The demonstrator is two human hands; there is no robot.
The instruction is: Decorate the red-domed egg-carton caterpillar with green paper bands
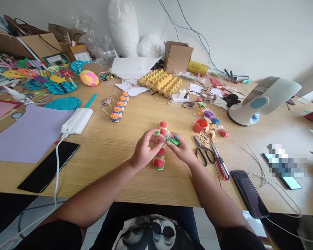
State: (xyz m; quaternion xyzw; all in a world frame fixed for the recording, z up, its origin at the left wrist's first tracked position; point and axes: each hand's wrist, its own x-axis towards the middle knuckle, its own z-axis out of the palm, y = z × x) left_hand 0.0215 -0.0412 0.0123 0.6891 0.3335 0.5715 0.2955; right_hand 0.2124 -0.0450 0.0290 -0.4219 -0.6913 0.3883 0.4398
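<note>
My left hand [145, 150] pinches a small piece of green clay [157, 133] near its fingertips. Close beside it, my right hand [183, 150] is closed on a clear plastic wrapper with a lump of green clay [174, 141] in it. Both hands are over an egg-carton strip [159, 164] standing lengthwise on the table, its bumps covered with red clay and the nearer ones edged in green. Part of the strip's middle is hidden by my fingers. Another strip [117, 110], orange and blue with pins stuck along it, stands farther left.
To the right lie black-handled scissors [206, 152], a red cutter knife [221, 163], a red tape ring [199, 125] and wrapped clay lumps [209, 114]. Phones [250, 194], a white power bank [79, 121] and a fan [261, 100] flank the work area. A yellow egg tray [160, 82] sits behind.
</note>
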